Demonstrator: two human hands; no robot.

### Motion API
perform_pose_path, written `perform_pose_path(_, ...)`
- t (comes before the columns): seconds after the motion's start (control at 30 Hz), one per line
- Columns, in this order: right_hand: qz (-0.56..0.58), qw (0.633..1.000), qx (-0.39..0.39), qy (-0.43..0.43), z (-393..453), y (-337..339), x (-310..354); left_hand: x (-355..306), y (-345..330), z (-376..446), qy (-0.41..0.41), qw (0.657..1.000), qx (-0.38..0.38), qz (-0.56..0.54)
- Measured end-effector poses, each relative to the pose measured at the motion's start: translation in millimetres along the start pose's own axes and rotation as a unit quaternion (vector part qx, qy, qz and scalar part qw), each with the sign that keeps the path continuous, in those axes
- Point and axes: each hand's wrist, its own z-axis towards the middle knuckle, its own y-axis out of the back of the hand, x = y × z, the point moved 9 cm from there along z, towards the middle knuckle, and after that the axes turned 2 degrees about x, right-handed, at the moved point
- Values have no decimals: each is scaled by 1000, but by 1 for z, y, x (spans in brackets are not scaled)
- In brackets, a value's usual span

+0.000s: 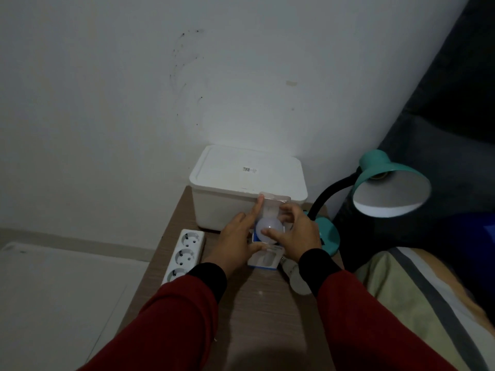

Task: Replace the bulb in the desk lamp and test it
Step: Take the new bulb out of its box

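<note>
A teal desk lamp (391, 180) with a black gooseneck stands at the table's right edge; its shade tilts toward me and the socket inside holds no bulb. Over the table's middle, my left hand (235, 242) grips the bulb package (263, 261), its index finger along the clear flap. My right hand (297, 234) has its fingers on the white bulb (267, 227) that sits in that package. Another white bulb (296, 279) lies on the table under my right wrist, partly hidden.
A white lidded box (246, 180) stands against the wall at the back of the wooden table (262, 311). A white power strip (184, 254) lies along the left edge. Bedding (417, 290) and a dark headboard (450, 103) fill the right side.
</note>
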Motion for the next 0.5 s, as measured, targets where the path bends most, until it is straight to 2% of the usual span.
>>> perform_pose_path(0.17,106,994,-5,11,-13,8,1,2,-1,-1,3,1000,-6,-7)
perform_pose_path(0.3,55,997,2,47,-24,10,3,3,-1,-3,9,1000,-9,-13)
perform_pose_path(0.5,71,997,-31,23,-44,29,-5,-5,2,-8,30,999,-14,5)
